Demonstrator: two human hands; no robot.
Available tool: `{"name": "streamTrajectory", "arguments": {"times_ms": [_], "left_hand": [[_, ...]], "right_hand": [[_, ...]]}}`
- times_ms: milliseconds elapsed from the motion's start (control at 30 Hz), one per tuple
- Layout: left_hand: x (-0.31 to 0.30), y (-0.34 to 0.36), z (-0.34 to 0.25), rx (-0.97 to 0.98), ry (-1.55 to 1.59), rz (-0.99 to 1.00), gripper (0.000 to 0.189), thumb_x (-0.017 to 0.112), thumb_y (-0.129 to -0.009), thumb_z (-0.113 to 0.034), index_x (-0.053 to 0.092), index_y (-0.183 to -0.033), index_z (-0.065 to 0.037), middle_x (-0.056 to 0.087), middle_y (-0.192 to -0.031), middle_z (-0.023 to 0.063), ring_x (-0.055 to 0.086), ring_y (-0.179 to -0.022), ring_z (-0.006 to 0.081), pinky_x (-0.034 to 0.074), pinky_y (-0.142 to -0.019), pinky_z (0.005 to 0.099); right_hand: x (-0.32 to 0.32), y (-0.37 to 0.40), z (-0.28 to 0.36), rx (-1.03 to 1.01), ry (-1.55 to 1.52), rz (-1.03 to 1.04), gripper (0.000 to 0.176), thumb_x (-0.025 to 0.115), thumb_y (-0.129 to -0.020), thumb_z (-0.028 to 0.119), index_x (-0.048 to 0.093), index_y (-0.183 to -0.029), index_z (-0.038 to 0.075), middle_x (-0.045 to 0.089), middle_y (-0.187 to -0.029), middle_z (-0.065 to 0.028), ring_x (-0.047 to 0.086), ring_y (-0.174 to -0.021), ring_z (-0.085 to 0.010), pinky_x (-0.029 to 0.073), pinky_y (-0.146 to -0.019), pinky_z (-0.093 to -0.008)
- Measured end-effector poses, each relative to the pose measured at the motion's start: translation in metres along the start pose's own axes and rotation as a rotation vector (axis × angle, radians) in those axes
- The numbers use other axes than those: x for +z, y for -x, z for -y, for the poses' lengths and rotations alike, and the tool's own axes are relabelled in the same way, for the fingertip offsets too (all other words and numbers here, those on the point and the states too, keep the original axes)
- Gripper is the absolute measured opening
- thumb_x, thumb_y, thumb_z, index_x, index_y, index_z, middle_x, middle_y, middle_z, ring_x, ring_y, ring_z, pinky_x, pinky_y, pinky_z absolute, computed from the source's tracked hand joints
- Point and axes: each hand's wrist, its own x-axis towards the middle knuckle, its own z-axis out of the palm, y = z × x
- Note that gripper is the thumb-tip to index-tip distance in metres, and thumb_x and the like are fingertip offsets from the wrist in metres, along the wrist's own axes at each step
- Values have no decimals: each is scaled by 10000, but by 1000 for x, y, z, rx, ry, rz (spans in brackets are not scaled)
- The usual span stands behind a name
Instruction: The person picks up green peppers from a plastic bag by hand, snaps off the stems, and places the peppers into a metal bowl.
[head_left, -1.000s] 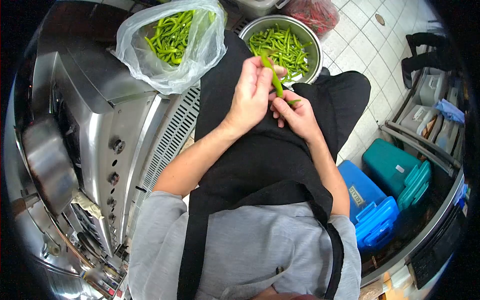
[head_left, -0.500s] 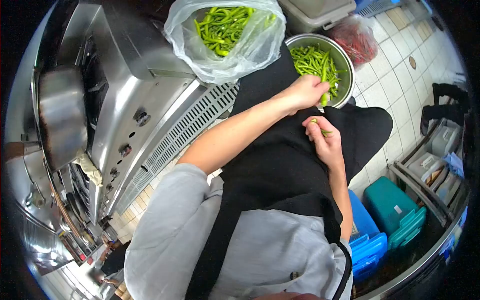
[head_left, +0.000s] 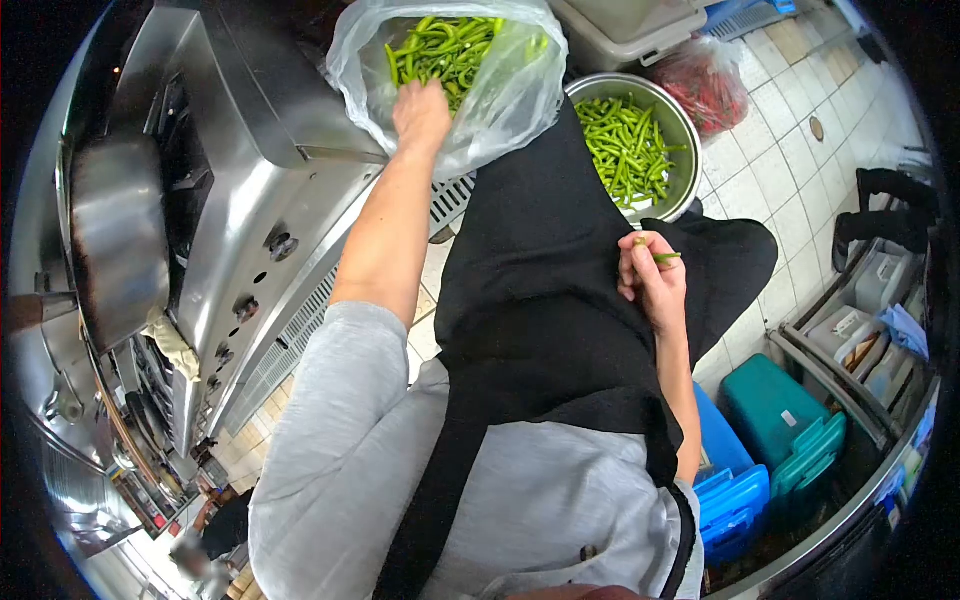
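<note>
My left hand (head_left: 423,115) reaches into a clear plastic bag (head_left: 515,135) of long green chili peppers (head_left: 455,45). Its fingertips go down among the peppers, so I cannot see whether they grip one. Over the black apron on my lap, my right hand (head_left: 655,275) is closed with fingers curled. A thin green pepper stem (head_left: 668,257) sticks out of it, and a small pale bit shows at the fingertips. Beyond that hand stands a round metal bowl (head_left: 690,150) holding many green peppers (head_left: 625,145).
A stainless cooking range (head_left: 230,170) with knobs runs along the left. Behind the bowl lie a bag of red peppers (head_left: 705,85) and a grey lidded bin (head_left: 630,30). Blue (head_left: 735,500) and teal (head_left: 770,400) containers sit at the right on the tiled floor.
My left hand has moved from over the bowl, where it held a green pepper, left into the plastic bag. That pepper is out of the hand. My right hand stays closed, slightly turned.
</note>
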Motion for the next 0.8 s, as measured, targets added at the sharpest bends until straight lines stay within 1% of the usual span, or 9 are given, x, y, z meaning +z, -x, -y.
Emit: {"name": "streamTrajectory", "arguments": {"times_ms": [67, 200, 267, 333, 400, 533, 600, 667, 800], "left_hand": [[5, -1, 3, 25, -72, -8, 382, 544, -838, -54, 625, -1207, -105, 654, -1143, 174, 620, -1090, 346, 498, -932, 462], [-20, -1, -2, -11, 123, -56, 297, 554, -911, -167, 614, -1191, -88, 665, -1102, 214, 624, -1067, 371, 499, -887, 479], [-29, -3, -16, 54, 426, -470, 307, 542, -953, -236, 587, -1191, -47, 660, -1094, 231, 631, -1034, 387, 497, -864, 474], [-61, 18, -42, 22, 615, -518, 321, 544, -971, -238, 563, -1197, -11, 652, -1100, 243, 641, -1002, 401, 499, -854, 454], [-101, 57, -68, 193, 964, -602, 292, 544, -983, -196, 561, -1199, -1, 648, -1113, 234, 658, -982, 383, 510, -859, 415], [-139, 147, -115, 499, 806, -209, 271, 620, -924, -78, 581, -1187, -27, 660, -1103, 183, 678, -980, 314, 533, -864, 354], [-114, 171, -118, 696, 821, 28, 279, 686, -870, -89, 615, -1135, -42, 669, -1033, 157, 683, -920, 311, 554, -799, 361], [-100, 187, -125, 788, 766, 133, 264, 713, -842, -110, 637, -1087, -49, 667, -964, 125, 678, -852, 311, 559, -731, 382], [-97, 191, -134, 884, 721, 27, 230, 719, -828, -115, 660, -1046, -68, 664, -937, 83, 669, -812, 263, 540, -704, 365]], "right_hand": [[-5, 4, -1, -6, -18, -25, 227, 573, -999, 248, 601, -1039, 27, 507, -717, 14, 445, -579, -55, 364, -463, -207], [-4, 8, -2, 22, -107, -93, 234, 576, -997, 251, 594, -1037, 21, 499, -718, 9, 437, -573, -60, 366, -456, -209], [-6, 5, -4, 12, -104, -64, 243, 576, -997, 256, 594, -1044, 18, 508, -737, 3, 448, -580, -63, 370, -458, -208], [-4, 2, -2, 25, -75, -59, 254, 571, -999, 259, 592, -1063, 14, 517, -756, -1, 465, -590, -67, 382, -463, -206], [-4, 2, 0, 21, -73, -68, 261, 571, -999, 262, 592, -1078, 15, 521, -760, -3, 473, -595, -68, 389, -466, -205], [-3, 2, -2, 1, -89, -49, 268, 588, -990, 255, 591, -1117, 19, 542, -786, -10, 496, -612, -68, 405, -474, -203], [-3, 0, -4, 4, -59, -47, 262, 595, -986, 245, 592, -1121, 20, 550, -784, -12, 498, -609, -66, 402, -474, -203], [-4, 1, -5, 4, -28, -62, 258, 603, -981, 234, 593, -1125, 21, 558, -783, -14, 500, -607, -64, 400, -474, -204], [-4, 4, -4, 11, 59, -85, 189, 586, -989, 193, 607, -1059, 19, 556, -725, 4, 486, -557, -55, 389, -469, -206]]}}
